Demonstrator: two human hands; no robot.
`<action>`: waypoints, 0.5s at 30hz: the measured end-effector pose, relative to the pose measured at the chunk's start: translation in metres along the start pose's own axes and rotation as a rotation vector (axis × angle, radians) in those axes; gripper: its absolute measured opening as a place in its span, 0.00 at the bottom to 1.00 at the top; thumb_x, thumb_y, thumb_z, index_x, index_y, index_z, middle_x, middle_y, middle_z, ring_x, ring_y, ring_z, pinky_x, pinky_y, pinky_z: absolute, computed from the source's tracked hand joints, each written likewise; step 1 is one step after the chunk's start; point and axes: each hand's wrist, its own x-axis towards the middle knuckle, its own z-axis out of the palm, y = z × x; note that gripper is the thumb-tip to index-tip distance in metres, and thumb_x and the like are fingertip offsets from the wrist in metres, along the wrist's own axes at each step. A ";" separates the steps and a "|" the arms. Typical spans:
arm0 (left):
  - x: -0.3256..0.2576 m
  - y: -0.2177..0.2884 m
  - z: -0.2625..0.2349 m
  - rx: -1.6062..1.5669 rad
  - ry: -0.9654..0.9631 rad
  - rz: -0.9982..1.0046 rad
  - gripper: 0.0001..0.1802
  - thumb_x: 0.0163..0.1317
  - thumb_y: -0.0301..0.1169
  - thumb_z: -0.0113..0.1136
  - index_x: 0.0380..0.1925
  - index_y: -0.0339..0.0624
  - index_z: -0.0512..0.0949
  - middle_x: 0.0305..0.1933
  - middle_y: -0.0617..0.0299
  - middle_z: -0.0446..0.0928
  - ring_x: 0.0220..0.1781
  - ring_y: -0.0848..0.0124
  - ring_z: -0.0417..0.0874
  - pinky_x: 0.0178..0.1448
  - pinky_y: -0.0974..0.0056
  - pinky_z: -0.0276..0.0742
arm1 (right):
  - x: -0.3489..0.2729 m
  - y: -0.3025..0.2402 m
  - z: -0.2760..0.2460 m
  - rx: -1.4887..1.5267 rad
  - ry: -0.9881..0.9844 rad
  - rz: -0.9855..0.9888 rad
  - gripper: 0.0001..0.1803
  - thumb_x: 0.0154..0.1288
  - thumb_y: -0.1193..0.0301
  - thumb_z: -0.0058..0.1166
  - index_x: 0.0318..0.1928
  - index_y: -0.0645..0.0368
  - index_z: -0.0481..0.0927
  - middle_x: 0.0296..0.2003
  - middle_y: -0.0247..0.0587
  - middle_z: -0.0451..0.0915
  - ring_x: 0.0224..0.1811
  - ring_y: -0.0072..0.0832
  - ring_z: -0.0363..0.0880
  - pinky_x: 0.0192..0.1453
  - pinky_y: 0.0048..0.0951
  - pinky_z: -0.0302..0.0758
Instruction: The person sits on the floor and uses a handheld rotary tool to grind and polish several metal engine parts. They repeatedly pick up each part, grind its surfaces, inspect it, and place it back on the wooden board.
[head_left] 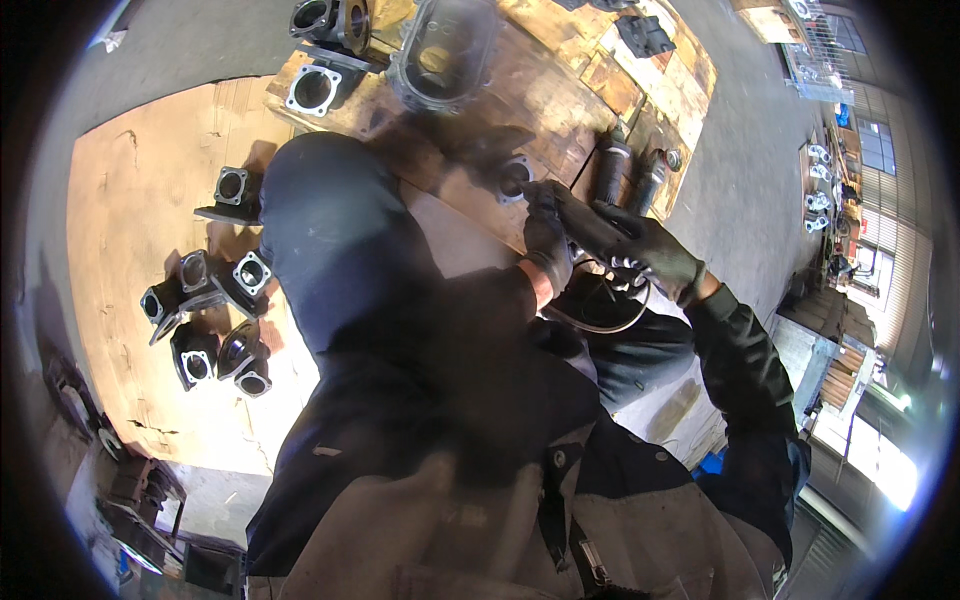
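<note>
My right hand (650, 255), in a dark glove, is wrapped round the rear of a dark cylindrical hand-held grinder (588, 222). Its front end is held by my gloved left hand (546, 235), fingers closed. The tool's tip points at a metal casting with a square flange (514, 179), which sits on the wooden table just beyond my left hand. Whether the tip touches the casting I cannot tell. A thin hose (610, 328) loops below my hands over my lap.
Two more cylindrical power tools (612, 165) lie on the wooden table (540, 90), right of the casting. A large oval metal housing (445, 50) and flanged castings (314, 90) stand at the far side. Several flanged castings (195, 270) rest on a board (130, 230) at left.
</note>
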 end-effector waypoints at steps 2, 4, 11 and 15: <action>0.000 0.005 0.002 -0.024 0.053 -0.025 0.27 0.73 0.56 0.59 0.61 0.49 0.75 0.55 0.62 0.80 0.55 0.68 0.82 0.62 0.58 0.79 | 0.005 -0.004 0.003 0.070 -0.051 -0.053 0.38 0.70 0.74 0.60 0.77 0.66 0.61 0.46 0.38 0.84 0.35 0.16 0.80 0.31 0.18 0.77; -0.003 0.006 0.003 -0.019 0.045 -0.040 0.28 0.73 0.56 0.60 0.61 0.50 0.75 0.55 0.62 0.80 0.56 0.68 0.82 0.62 0.59 0.80 | 0.006 -0.007 0.004 0.076 -0.073 -0.059 0.37 0.70 0.74 0.60 0.77 0.66 0.62 0.47 0.39 0.84 0.36 0.16 0.81 0.32 0.18 0.78; -0.009 0.001 0.006 -0.053 -0.070 -0.014 0.28 0.72 0.56 0.60 0.61 0.50 0.75 0.55 0.62 0.80 0.55 0.67 0.83 0.63 0.58 0.80 | -0.002 0.003 -0.011 0.021 -0.106 -0.115 0.42 0.64 0.72 0.62 0.78 0.62 0.63 0.58 0.38 0.82 0.49 0.18 0.81 0.53 0.21 0.80; -0.005 0.007 0.003 -0.051 -0.085 -0.128 0.26 0.73 0.55 0.60 0.60 0.51 0.76 0.54 0.63 0.80 0.55 0.67 0.83 0.63 0.59 0.80 | 0.001 0.005 -0.012 0.103 -0.076 -0.097 0.42 0.64 0.72 0.62 0.78 0.62 0.64 0.59 0.38 0.81 0.52 0.18 0.80 0.55 0.22 0.79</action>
